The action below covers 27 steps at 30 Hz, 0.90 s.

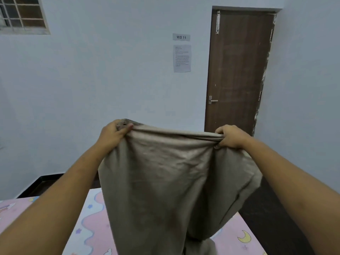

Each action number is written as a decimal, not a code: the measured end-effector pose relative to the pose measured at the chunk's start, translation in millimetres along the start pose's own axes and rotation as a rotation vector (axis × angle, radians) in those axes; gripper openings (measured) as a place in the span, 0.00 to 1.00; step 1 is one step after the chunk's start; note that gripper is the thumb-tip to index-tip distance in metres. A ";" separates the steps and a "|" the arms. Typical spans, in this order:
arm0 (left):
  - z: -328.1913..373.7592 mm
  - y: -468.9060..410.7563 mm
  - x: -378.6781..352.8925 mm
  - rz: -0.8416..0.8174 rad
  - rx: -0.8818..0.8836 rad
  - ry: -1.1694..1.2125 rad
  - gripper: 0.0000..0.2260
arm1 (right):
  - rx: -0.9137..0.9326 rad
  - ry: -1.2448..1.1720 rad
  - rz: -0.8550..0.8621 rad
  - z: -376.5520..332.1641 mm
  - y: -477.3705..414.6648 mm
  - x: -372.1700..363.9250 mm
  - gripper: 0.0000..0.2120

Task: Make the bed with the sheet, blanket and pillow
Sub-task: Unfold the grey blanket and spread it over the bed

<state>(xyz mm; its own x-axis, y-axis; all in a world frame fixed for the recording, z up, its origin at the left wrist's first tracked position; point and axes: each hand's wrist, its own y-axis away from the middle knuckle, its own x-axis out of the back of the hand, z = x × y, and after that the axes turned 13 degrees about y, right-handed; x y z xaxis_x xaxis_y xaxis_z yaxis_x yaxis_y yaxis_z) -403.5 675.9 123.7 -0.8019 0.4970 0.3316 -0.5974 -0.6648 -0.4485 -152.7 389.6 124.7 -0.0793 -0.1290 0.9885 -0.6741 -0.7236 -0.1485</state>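
Two hands (left hand (pixel 114 132), right hand (pixel 230 137)), fingers gripping the top edge of a beige blanket (pixel 165 181), centre frame, above the pink-sheeted bed (pixel 92 218). Step, likely: spreading; next, shake open, lay flat.

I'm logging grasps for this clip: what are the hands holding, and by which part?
A beige cloth, gripped by its bunched top edge: the left hand at one end, the right hand at the other.

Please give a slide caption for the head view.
Left hand and right hand hold a beige cloth up above the pink sheet.
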 end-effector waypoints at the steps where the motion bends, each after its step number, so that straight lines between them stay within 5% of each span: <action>1: -4.1 -0.3 1.8 0.059 0.023 0.050 0.14 | -0.011 -0.010 0.016 1.0 0.6 1.5 0.10; 6: -9.8 -9.0 10.7 0.204 0.036 -0.097 0.16 | -0.008 -0.045 0.012 -3.1 -3.0 14.4 0.18; 15: -11.8 -13.6 28.4 0.311 0.086 -0.379 0.14 | -0.065 -0.204 0.013 30.1 11.3 16.5 0.10; 18: -10.4 -11.3 22.8 0.365 0.146 -0.306 0.14 | -0.100 -0.503 0.110 36.1 16.3 -1.7 0.03; 22: -6.5 -12.5 15.3 0.391 0.186 -0.194 0.16 | -0.141 -1.010 0.289 34.6 26.6 -16.7 0.06; 27: -3.2 -18.2 12.8 0.417 0.198 -0.083 0.17 | -0.243 -1.360 0.400 28.1 26.2 -20.5 0.07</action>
<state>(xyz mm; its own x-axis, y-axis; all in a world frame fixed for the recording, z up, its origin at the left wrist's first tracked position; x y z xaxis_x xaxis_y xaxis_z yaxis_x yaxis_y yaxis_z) -402.9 696.1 133.5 -0.9664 0.1237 0.2252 -0.2064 -0.8959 -0.3935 -148.1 354.2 99.7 0.3665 -0.9280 0.0675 -0.8919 -0.3711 -0.2585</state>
